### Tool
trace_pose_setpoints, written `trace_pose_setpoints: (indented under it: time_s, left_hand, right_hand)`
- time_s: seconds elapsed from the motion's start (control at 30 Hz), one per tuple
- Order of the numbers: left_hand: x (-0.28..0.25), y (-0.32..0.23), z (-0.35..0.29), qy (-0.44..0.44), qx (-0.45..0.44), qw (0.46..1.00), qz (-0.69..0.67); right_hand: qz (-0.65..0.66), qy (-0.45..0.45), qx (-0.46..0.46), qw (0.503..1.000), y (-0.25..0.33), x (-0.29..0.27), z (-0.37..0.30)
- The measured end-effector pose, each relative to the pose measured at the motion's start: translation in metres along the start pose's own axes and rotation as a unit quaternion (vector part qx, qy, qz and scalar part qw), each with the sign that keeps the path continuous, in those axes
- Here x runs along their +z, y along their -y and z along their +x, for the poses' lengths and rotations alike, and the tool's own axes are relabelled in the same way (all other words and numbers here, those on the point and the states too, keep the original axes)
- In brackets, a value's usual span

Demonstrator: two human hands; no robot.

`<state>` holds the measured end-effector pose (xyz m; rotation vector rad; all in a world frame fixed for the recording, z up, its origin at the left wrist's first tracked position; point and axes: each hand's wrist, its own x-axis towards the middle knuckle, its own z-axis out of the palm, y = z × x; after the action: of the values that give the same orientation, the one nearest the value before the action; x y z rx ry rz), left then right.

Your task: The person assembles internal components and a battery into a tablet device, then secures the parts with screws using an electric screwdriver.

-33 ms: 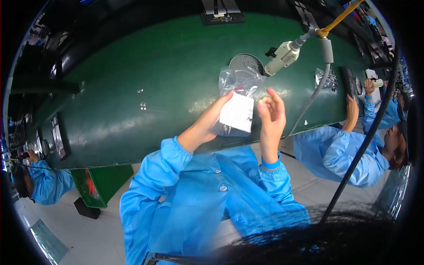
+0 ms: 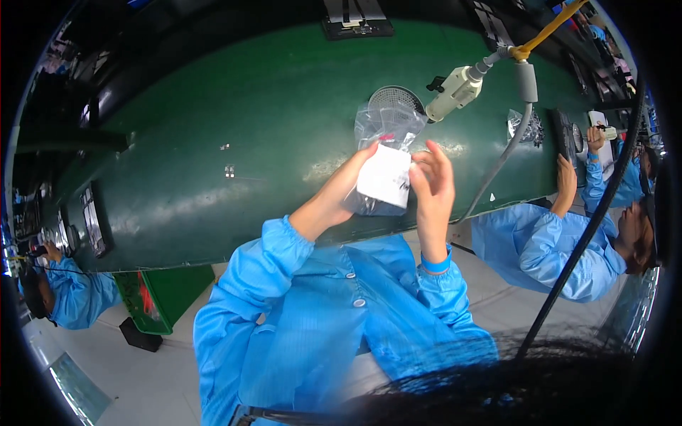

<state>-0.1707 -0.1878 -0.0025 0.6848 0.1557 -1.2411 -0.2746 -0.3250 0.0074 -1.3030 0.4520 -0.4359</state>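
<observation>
I should steady the clear plastic bag (image 2: 372, 128) and white rectangular sheet (image 2: 383, 176) in my clamped left hand (image 2: 337, 194), my half-curled right hand (image 2: 435, 182) at their edge, its grip unclear.

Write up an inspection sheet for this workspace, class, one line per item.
Surface: green bench, pale patches.
Job's things: clear bag with flat white piece.
Clutter: small parts at left; perforated round piece and pale tool beyond the bag.
Hands: left hand holds the bag; right hand by the white piece's edge, contact unclear.
Cables: grey cable and black cable at right.
Surroundings: co-workers in blue both sides; green bin at lower left.
</observation>
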Motion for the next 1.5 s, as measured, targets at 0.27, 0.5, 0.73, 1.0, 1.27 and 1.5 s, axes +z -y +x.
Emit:
trace_pose_setpoints:
  time_s: [0.27, 0.5, 0.73, 1.0, 1.27, 1.5]
  left_hand:
    - [0.013, -0.001, 0.043, -0.060, 0.003, 0.997, -0.043]
    - [0.036, -0.009, 0.032, -0.094, -0.016, 0.994, -0.052]
    - [0.036, -0.012, 0.036, -0.064, -0.025, 0.995, -0.069]
    - [0.046, -0.017, 0.030, -0.091, -0.038, 0.993, -0.063]
    - [0.045, -0.020, 0.035, -0.067, -0.036, 0.995, -0.057]
    - [0.046, -0.020, 0.030, -0.081, -0.046, 0.995, -0.046]
  right_hand:
    - [-0.081, 0.029, -0.016, 0.996, -0.018, -0.003, 0.016]
    - [-0.113, 0.019, 0.006, 0.993, -0.009, -0.008, 0.016]
    - [-0.161, 0.025, -0.009, 0.987, -0.005, -0.012, 0.019]
    - [-0.152, 0.014, 0.018, 0.988, -0.001, -0.009, 0.013]
    - [-0.151, 0.007, 0.024, 0.988, -0.006, -0.013, 0.017]
    - [-0.143, 0.002, 0.041, 0.989, 0.000, -0.008, 0.013]
